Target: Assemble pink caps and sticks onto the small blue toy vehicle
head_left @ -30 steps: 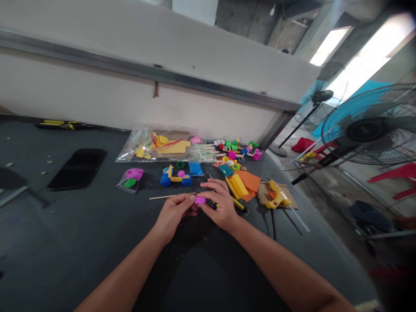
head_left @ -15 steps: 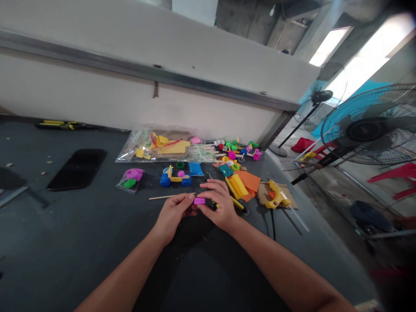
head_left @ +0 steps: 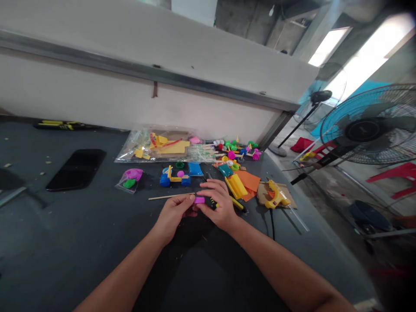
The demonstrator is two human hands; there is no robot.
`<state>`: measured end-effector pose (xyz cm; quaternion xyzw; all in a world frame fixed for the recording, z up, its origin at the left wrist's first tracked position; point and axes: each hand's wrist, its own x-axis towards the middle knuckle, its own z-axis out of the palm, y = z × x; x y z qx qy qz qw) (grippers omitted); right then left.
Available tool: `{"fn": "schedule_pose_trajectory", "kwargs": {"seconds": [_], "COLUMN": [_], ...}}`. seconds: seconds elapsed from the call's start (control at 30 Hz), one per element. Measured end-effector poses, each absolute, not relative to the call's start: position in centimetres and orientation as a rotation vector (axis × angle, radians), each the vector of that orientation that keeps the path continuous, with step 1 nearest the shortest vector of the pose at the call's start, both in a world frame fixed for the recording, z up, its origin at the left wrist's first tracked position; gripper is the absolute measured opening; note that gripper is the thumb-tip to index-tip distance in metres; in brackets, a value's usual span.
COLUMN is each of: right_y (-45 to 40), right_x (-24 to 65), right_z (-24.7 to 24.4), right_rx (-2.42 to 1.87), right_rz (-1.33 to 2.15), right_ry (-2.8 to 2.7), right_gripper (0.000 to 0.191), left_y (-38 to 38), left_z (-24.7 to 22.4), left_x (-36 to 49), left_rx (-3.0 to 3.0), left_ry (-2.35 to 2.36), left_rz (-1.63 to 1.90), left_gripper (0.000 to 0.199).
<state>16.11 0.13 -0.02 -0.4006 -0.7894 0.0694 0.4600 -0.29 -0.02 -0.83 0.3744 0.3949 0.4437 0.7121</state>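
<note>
Dark workbench top (head_left: 71,247) spreads out before you, your forearms reaching in from below. Your left hand (head_left: 172,212) pinches a thin wooden stick (head_left: 170,196), while your right hand (head_left: 219,206) curls nearly closed against a small magenta block (head_left: 199,199) between both hands. A blue-wheeled yellow model (head_left: 173,180) stands assembled just beyond; whether stick and block are joined, you cannot tell.

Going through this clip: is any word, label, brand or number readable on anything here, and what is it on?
No words or numbers can be read in this view.
Hub of the standing fan: any mark is too blurred to read.
Yellow-and-black object at the far left of the bench: markings too small to read.
Yellow hot glue gun: any lettering too small to read.
</note>
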Motion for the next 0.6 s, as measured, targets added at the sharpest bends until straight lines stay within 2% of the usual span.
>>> {"fn": "schedule_pose_trajectory", "kwargs": {"seconds": [0.1,0.3,0.6], "right_y": [0.04,-0.07,-0.17], "right_x": [16.24,16.52,16.56], "right_z": [0.09,0.19,0.08], "right_rx": [-0.976,-0.949,-0.954], "right_rz": [0.084,-0.083,-0.053], "right_ry": [-1.972,-2.026,-2.041], "right_gripper": [0.026,0.021,0.034], "left_y": [-0.01,0.03,-0.01], "left_z": [-0.93,-1.08,-1.0], "left_x": [-0.29,-0.23,-0.31], "left_rx": [0.81,0.789,0.746], "left_ry": [0.883,0.87,0.879], "left_rz": [0.994,1.011,1.032], "left_gripper": [0.026,0.027,0.024]}}
